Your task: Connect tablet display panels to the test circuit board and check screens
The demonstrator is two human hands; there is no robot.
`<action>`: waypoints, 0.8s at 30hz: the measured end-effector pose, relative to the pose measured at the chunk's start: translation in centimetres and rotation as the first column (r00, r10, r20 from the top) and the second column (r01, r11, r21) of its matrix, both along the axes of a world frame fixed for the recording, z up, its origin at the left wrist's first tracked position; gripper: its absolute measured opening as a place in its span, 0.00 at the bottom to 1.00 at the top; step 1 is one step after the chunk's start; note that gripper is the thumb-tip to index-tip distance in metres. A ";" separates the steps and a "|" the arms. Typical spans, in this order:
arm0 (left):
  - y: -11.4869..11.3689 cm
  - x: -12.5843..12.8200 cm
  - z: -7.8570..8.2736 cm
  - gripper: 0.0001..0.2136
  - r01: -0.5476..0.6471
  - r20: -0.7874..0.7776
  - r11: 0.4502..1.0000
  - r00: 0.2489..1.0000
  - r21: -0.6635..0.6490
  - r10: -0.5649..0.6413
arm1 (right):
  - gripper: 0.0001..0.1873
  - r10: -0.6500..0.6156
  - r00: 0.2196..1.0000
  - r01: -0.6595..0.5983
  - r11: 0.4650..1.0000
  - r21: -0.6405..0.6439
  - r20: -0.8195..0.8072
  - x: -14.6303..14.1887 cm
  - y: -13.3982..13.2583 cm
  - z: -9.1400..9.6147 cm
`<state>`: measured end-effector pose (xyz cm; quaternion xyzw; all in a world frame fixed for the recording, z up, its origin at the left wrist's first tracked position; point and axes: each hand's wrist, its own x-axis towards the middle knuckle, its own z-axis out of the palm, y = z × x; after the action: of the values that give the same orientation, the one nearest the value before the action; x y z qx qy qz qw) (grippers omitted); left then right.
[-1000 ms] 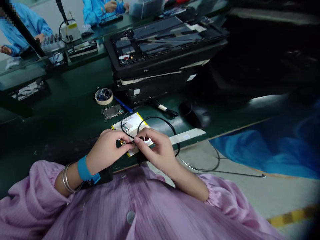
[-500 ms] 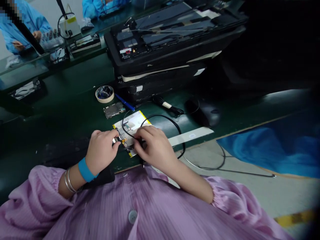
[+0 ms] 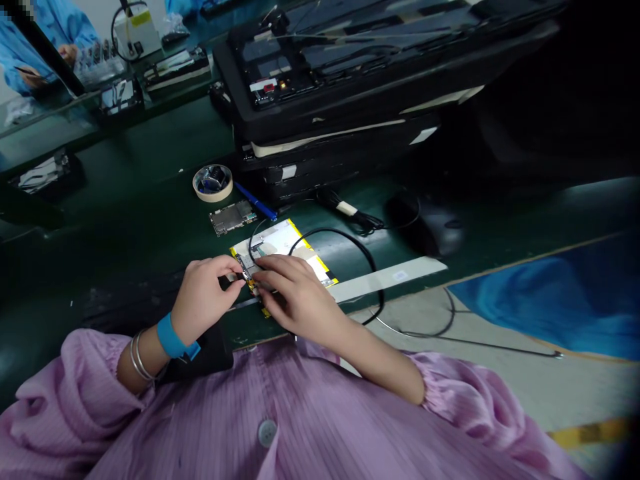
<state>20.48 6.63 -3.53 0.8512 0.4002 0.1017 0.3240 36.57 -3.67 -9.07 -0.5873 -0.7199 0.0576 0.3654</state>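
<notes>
White with yellow borders, one flat panel [image 3: 286,236] lies partly beneath the right grip [image 3: 299,293] and just beside the left grip [image 3: 206,288]. At its left end, one small circuit part [image 3: 245,259] sits between both grips. The right grip is loosely spread, fingertips resting there, with nothing visibly clasped. The left grip brings thumb and forefinger close together at the part's edge; I cannot tell if something is pinched.

One loose black cable [image 3: 361,248] crosses the panel; if the right grip catches this loop, it could drag the panel, I think. Too strong pressing could bend the circuit part. Also, the tabletop [image 3: 145,193] edge is near, so a push could tip the panel.

Beyond the grips I count one separate board [image 3: 233,217], one tape roll [image 3: 214,196] and one blue pen [image 3: 257,202]. Farther right of the right grip are one white strip [image 3: 390,279], one tied cable [image 3: 359,217] and one mouse [image 3: 427,227].
</notes>
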 end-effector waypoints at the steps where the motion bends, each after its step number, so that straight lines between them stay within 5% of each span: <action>1: 0.0 0.0 0.0 0.05 -0.007 -0.005 1.000 1.000 -0.001 0.007 | 0.11 0.002 1.000 -0.002 1.000 0.000 0.000 0.0 0.0 0.0; 12: 0.3 0.2 -0.1 0.05 -0.035 0.005 0.998 0.999 -0.044 0.035 | 0.13 0.010 1.000 -0.010 1.000 -0.024 -0.001 0.0 -0.1 -0.3; 16: -0.2 0.0 0.5 0.04 -0.024 0.053 0.998 0.998 -0.056 0.027 | 0.11 -0.001 0.992 -0.003 1.000 -0.031 -0.122 0.1 0.0 0.0; 20: -1.1 -0.1 1.4 0.04 0.045 0.072 0.989 0.996 0.141 -0.055 | 0.07 -0.054 0.925 0.031 0.997 -0.068 -0.376 0.0 0.5 1.1; 24: -1.8 0.0 1.8 0.05 0.146 0.037 0.891 0.983 0.430 -0.179 | 0.10 -0.055 0.870 0.024 0.997 -0.070 -0.489 -0.2 0.9 2.0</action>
<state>20.52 4.81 -1.73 0.9273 0.2830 0.1914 0.1528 36.38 -2.76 -7.05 -0.5790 -0.5894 0.2196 0.5187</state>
